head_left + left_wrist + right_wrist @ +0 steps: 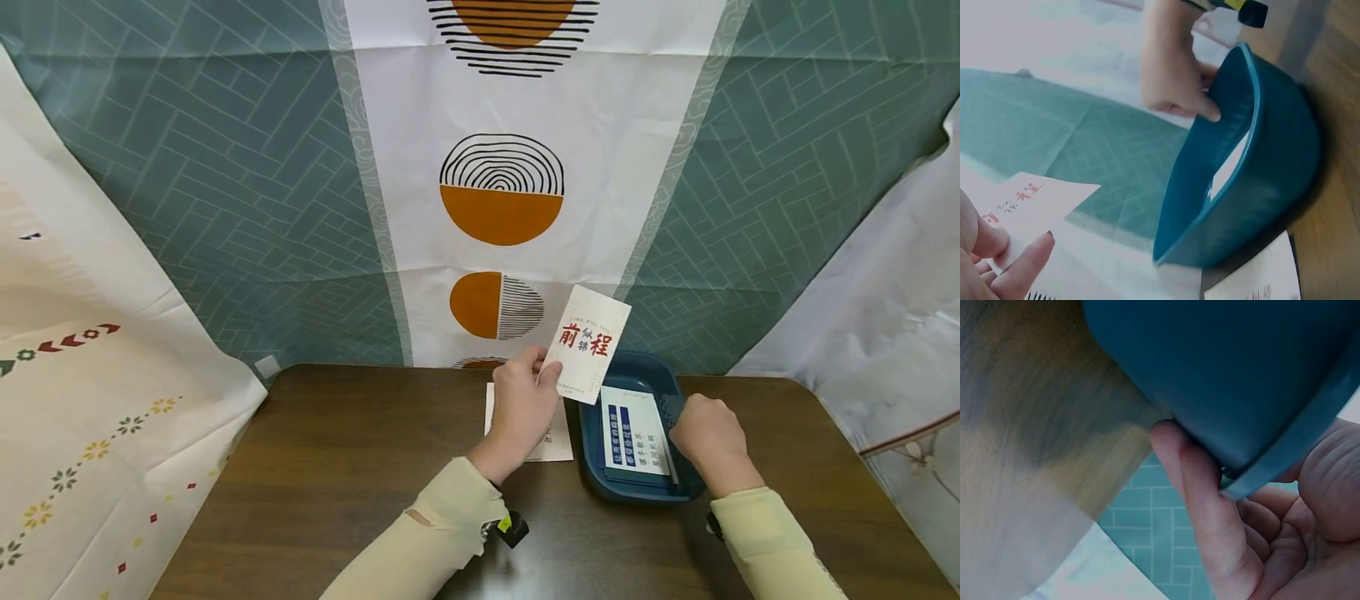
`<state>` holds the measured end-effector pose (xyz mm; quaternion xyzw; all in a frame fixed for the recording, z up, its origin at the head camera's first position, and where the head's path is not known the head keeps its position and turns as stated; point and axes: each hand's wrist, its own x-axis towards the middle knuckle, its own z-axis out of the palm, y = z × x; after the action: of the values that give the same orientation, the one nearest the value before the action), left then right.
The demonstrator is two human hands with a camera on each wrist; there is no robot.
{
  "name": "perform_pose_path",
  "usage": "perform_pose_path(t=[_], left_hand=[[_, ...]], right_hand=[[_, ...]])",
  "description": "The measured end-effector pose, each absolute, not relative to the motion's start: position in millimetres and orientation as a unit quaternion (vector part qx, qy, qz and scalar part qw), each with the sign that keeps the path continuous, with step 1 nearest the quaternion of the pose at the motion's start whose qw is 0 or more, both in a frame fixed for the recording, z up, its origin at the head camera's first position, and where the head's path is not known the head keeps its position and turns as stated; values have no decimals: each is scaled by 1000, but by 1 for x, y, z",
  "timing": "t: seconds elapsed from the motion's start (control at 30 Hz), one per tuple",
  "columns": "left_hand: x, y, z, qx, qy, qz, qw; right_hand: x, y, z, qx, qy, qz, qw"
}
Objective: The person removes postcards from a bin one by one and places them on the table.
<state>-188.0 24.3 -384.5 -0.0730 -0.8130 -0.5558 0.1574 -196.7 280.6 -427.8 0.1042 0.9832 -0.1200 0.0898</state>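
My left hand (521, 404) pinches a white card (588, 337) with red Chinese characters, held up in front of the cloth backdrop. In the left wrist view, the thumb and fingers hold that card (1041, 203) by its end. My right hand (711, 437) grips the right rim of a deep blue plastic bin (637, 497). The right wrist view shows fingers (1207, 519) along the outside of the bin wall (1210, 381), the thumb side over the rim. Inside the bin lies a white card (645, 429) with blue bands of writing.
Another white printed card (557, 446) lies on the brown wooden table (360, 467), left of the bin and partly behind my left hand. A green and white patterned cloth (247, 208) hangs behind the table. Pale cloths (90, 400) hang at both sides.
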Motion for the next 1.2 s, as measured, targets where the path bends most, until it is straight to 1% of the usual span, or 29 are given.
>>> perform_pose_path(t=[0.07, 0.2, 0.3, 0.4, 0.53, 0.73, 0.83, 1.0, 1.2], left_hand=[[-189, 15, -384, -61, -810, -562, 159], [-191, -3, -388, -35, -825, -530, 192], [-193, -19, -391, -14, -828, -523, 203], [-196, -35, -397, 7, -822, -538, 187], [-202, -52, -413, 27, -828, -534, 169], [-204, -71, -434, 67, -854, -482, 186], [-203, -76, -441, 77, -852, -484, 187], [-200, -81, -447, 83, -853, -489, 161], [-195, -84, -452, 97, -894, -414, 140]], right_hand=[[-197, 281, -428, 106, 983, -120, 91], [-196, 281, -428, 107, 983, -119, 91], [-195, 281, -428, 106, 983, -120, 89], [-195, 280, -428, 105, 983, -122, 88], [-195, 280, -429, 105, 982, -127, 90], [-196, 281, -430, 111, 981, -130, 93], [-196, 281, -431, 113, 981, -128, 92], [-195, 282, -430, 112, 982, -127, 90], [-195, 281, -428, 107, 981, -136, 87]])
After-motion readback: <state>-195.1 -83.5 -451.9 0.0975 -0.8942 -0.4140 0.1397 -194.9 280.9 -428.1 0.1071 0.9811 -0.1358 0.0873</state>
